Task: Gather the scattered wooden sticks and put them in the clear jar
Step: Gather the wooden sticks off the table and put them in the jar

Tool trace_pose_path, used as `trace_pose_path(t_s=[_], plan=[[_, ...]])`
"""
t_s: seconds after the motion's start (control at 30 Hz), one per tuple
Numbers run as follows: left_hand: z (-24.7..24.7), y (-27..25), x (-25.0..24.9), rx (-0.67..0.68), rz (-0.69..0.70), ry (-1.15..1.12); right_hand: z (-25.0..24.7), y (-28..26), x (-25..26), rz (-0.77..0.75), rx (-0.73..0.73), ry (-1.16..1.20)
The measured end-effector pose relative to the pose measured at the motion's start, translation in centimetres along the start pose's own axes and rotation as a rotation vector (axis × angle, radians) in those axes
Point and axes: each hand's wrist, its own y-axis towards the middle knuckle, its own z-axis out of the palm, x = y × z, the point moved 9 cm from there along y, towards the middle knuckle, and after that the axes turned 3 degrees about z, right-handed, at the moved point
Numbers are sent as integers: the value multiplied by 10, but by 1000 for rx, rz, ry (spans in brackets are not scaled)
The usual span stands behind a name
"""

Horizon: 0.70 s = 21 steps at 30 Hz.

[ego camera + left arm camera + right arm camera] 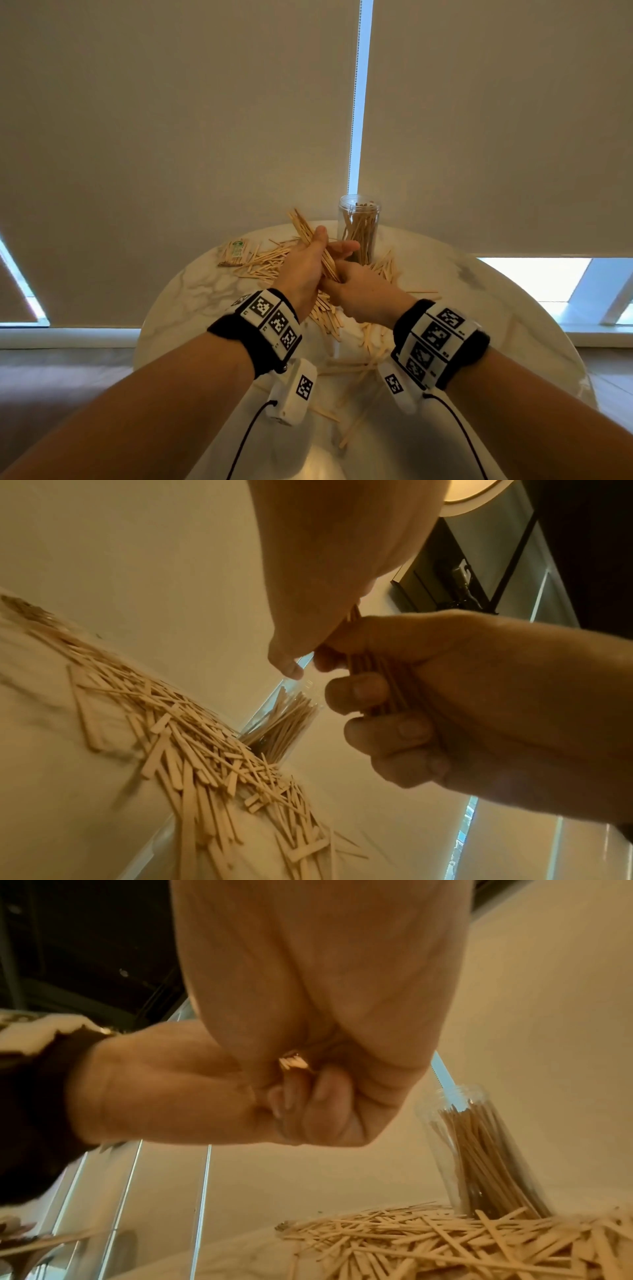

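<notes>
Both hands hold one bundle of wooden sticks (301, 224) over the round marble table (191, 291). My left hand (329, 244) holds its middle between thumb and fingers, and the sticks point up and to the left. My right hand (346, 277) grips the bundle's lower end with curled fingers (377, 696); stick ends (293, 1062) show at its palm. The clear jar (359, 222) stands upright just behind the hands, partly filled with sticks. Loose sticks (267, 263) lie scattered beneath and around both hands.
A wrapped packet of sticks with a green label (236, 251) lies at the table's far left. More sticks (349, 435) reach toward the near edge. Drawn roller blinds (171, 137) hang close behind the table. The floor (51, 377) shows on both sides.
</notes>
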Motion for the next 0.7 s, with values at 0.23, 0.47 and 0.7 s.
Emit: trace_pose_path(t_s=[0.23,0.47,0.7], plan=[[-28,12,-29,-150,70,-72,-6,-1,-36,80,-5,-197],[3,6,-17,-10,-35,255,-13,6,-42,130,-68,-459],[13,9,-21,69,232,859,-28,11,-71,276,-119,-395]])
